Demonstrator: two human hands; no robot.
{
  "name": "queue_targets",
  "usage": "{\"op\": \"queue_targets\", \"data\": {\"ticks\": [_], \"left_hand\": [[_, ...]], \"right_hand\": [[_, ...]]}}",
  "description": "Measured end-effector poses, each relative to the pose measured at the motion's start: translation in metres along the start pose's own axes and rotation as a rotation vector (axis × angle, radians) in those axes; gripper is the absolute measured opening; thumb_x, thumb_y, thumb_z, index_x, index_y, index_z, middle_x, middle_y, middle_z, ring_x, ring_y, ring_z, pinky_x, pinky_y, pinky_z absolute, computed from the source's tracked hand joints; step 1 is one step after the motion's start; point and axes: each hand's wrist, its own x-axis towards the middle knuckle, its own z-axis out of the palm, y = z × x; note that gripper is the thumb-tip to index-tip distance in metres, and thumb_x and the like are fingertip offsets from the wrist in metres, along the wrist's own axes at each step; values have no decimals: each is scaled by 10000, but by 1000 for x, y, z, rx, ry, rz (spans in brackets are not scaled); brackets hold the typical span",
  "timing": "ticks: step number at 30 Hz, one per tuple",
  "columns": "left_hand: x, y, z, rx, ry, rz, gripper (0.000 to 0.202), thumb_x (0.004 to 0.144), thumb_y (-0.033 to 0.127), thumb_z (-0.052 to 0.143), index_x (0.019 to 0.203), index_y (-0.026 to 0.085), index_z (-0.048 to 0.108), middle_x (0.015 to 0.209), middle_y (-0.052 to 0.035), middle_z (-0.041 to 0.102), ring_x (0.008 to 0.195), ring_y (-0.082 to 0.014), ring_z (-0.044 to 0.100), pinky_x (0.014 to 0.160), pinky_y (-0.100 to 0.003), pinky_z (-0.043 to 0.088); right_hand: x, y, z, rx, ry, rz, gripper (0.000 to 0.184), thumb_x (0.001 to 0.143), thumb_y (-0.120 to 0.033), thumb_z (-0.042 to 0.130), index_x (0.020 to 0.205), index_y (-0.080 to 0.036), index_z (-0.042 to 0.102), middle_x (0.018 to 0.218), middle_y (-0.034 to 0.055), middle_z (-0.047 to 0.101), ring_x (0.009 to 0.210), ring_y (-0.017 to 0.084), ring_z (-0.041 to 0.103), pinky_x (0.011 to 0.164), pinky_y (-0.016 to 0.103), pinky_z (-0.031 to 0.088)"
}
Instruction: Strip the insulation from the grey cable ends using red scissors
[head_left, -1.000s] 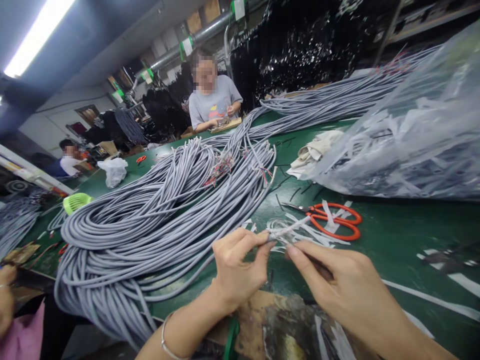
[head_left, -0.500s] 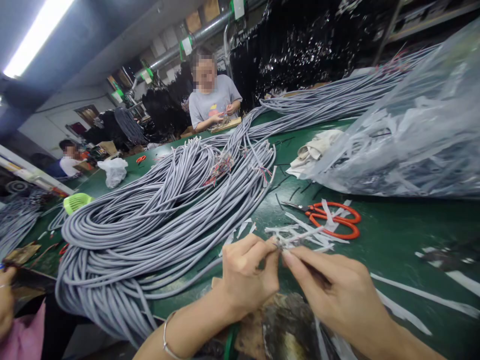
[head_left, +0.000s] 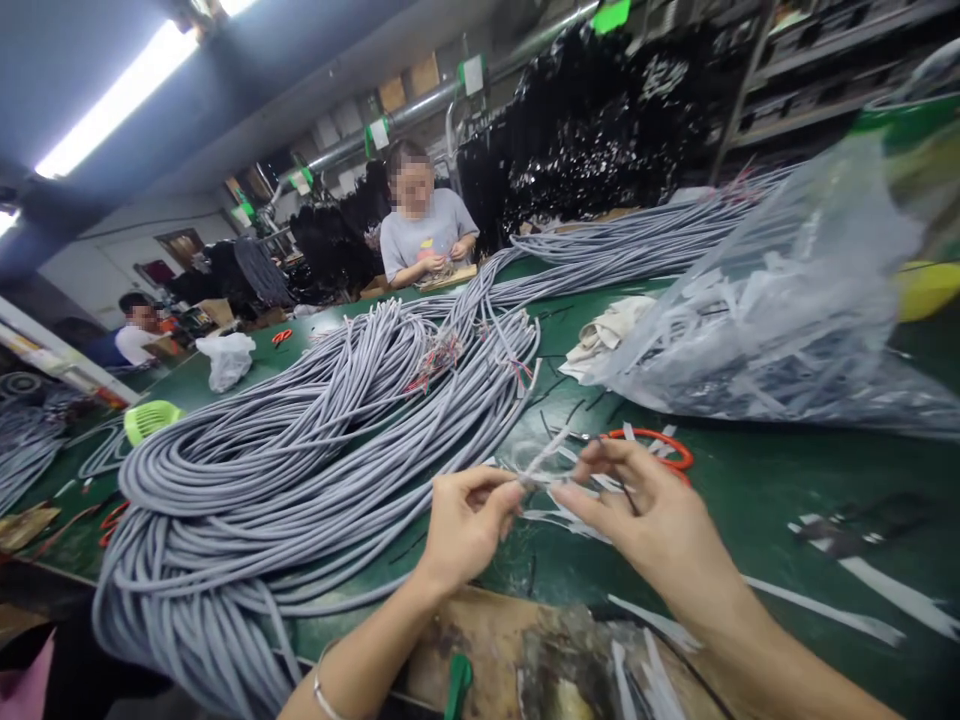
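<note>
Over the table [head_left: 765, 500], in from its near edge, the left hand [head_left: 466, 525] pinches a grey cable end [head_left: 529, 483] between thumb and forefinger. The right hand [head_left: 656, 515] curves just beside it, fingers parted but blurred; I can't tell whether they grip the pale strand [head_left: 551, 450]. I'd want that left pinch firm and close to the end, the right pulling gently, clear of the scissors [head_left: 684, 452] beyond.
</note>
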Motion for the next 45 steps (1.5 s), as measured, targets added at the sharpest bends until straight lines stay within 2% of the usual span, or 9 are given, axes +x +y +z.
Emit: {"op": "queue_targets", "data": {"ticks": [5,12,17,20,24,30,34,41,45], "left_hand": [[-5,3,0,-38,-113,-29,492,648,598,634,554,122,553,444,42,421,355,-29,285,357,-183,218],[-5,3,0,-71,-256,-100,540,658,636,599,516,120,528,424,61,360,345,-19,257,352,-183,193],[-5,0,0,-107,-278,-144,533,625,631,637,583,104,563,432,55,401,327,-14,281,341,-177,189],[-6,-2,2,-130,-247,-156,516,586,610,681,606,113,546,432,56,422,330,-16,299,343,-169,199],[-7,-2,8,-171,-157,-187,511,522,582,735,572,119,525,393,80,376,339,-10,271,348,-160,194],[-7,-4,9,-247,-19,-124,491,541,526,758,736,103,601,436,64,433,360,-22,290,356,-159,194],[-8,-8,4,-235,-156,-16,410,659,510,691,740,125,575,499,45,451,393,-38,308,388,-175,233],[-12,-8,-4,184,-390,291,334,885,372,455,697,134,593,639,-26,505,554,-103,412,511,-216,326],[-15,-3,-6,-79,-437,283,287,887,343,473,666,164,435,632,11,444,465,-52,346,426,-170,292]], "right_hand": [[-3,9,5,241,-240,63,401,572,-406,759,865,-204,575,830,35,641,763,150,610,568,202,504],[-4,5,2,346,-314,127,420,586,-371,769,939,-198,621,741,37,685,676,162,651,655,282,550],[-3,-12,3,265,-185,190,394,435,-349,828,721,-169,624,578,10,641,526,145,609,544,249,533],[-6,-18,5,205,-119,100,361,440,-350,819,662,-175,594,564,-5,606,521,142,592,523,244,524],[-11,-15,9,181,-71,-22,294,539,-345,766,680,-190,560,591,-17,579,552,127,586,531,217,510],[-13,-10,14,235,-76,24,333,545,-324,760,751,-199,530,652,-24,578,584,111,582,561,208,498],[-14,-10,17,338,-42,127,362,510,-290,758,740,-203,492,652,-33,569,550,86,530,475,169,436],[-13,-5,18,361,83,278,295,529,-252,660,743,-205,463,644,-33,548,433,51,414,321,145,238],[8,-8,4,394,309,310,284,528,-255,665,700,-218,443,523,-85,449,362,31,317,299,141,197]]}}
